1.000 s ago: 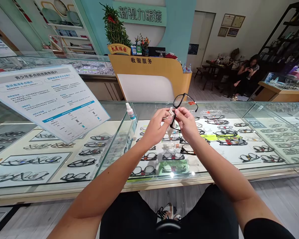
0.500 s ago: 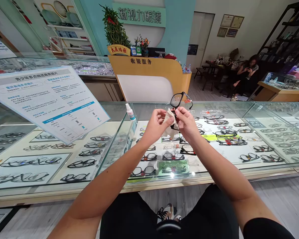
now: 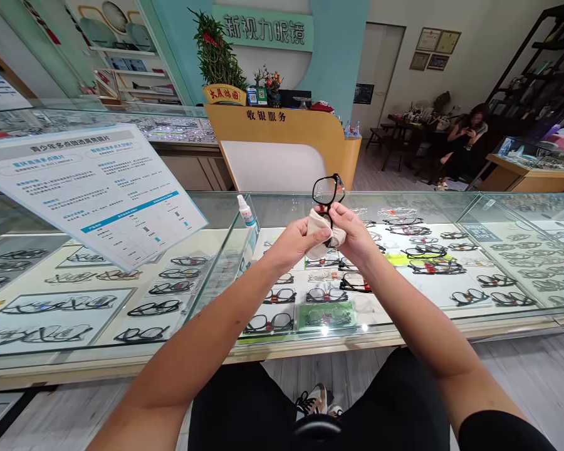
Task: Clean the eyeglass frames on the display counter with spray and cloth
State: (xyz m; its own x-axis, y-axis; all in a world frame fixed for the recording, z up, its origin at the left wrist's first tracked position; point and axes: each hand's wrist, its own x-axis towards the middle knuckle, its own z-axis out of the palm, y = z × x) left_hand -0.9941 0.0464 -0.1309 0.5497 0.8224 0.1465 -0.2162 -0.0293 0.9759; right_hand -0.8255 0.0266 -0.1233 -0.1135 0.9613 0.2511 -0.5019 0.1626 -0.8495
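Black-framed glasses (image 3: 328,190) stand upright above my two hands, over the glass counter (image 3: 404,207). My right hand (image 3: 355,233) pinches the frame's lower part. My left hand (image 3: 294,241) is closed on a pale cleaning cloth (image 3: 318,233) pressed against the lower lens. One lens shows clear above my fingers; the other is hidden by cloth and fingers.
A small white spray bottle (image 3: 247,211) stands on the counter to the left. A tilted printed sign (image 3: 94,188) sits at far left. Several glasses lie inside the showcase (image 3: 432,263). A yellow cashier desk (image 3: 282,144) stands behind. A person sits at far right (image 3: 470,134).
The glasses have turned so the upper lens faces me and shifted slightly left. The cloth has come up between my hands and now wraps the lower lens.
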